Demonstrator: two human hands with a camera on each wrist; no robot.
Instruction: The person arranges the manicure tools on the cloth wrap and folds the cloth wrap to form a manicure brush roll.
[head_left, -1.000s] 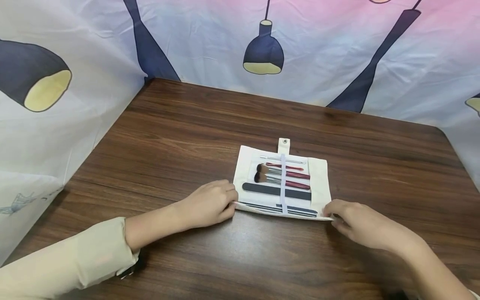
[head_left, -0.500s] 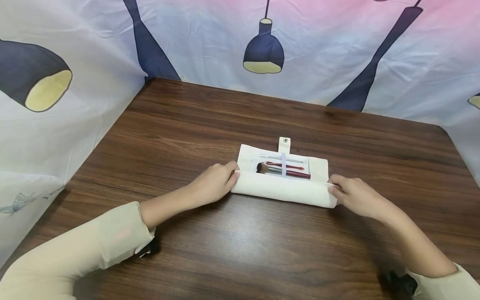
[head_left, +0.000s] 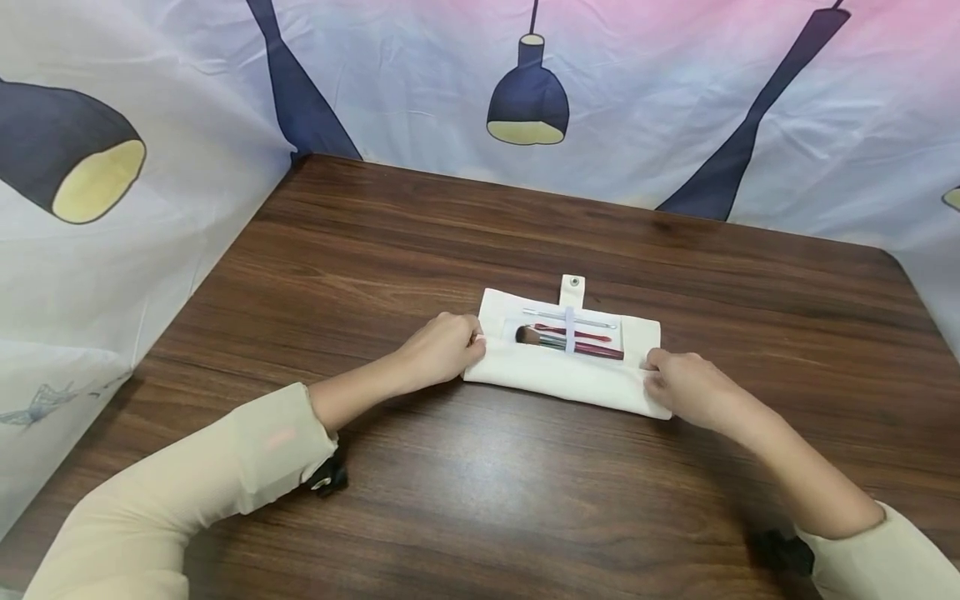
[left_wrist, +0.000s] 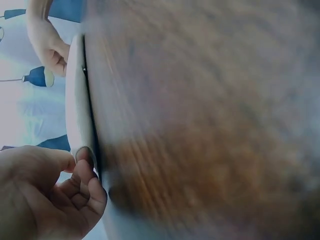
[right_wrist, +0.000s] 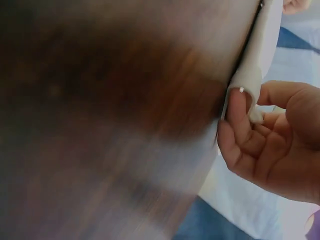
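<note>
A white fabric brush roll (head_left: 555,379) lies on the table, its near part folded over toward the far side. Still showing on its inner face are a makeup brush (head_left: 570,343) with a dark red handle, a thin red tool (head_left: 573,332) and a slim silver tool (head_left: 558,317), under a pale elastic band (head_left: 570,329). My left hand (head_left: 444,350) pinches the folded part at its left end. At the right end my right hand (head_left: 690,385) grips the fold, and in the right wrist view a finger reaches inside the curled fabric (right_wrist: 250,80). The second brush and black files are hidden.
A strap with a metal snap (head_left: 573,287) sticks out from the roll's far edge. The brown wooden table (head_left: 420,233) meets a fabric backdrop (head_left: 420,92) printed with lamps at the back and left.
Both hands have lifted the roll's near edge and folded it away from the person, covering the black files and one brush. In the last half second the fold has hardly moved.
</note>
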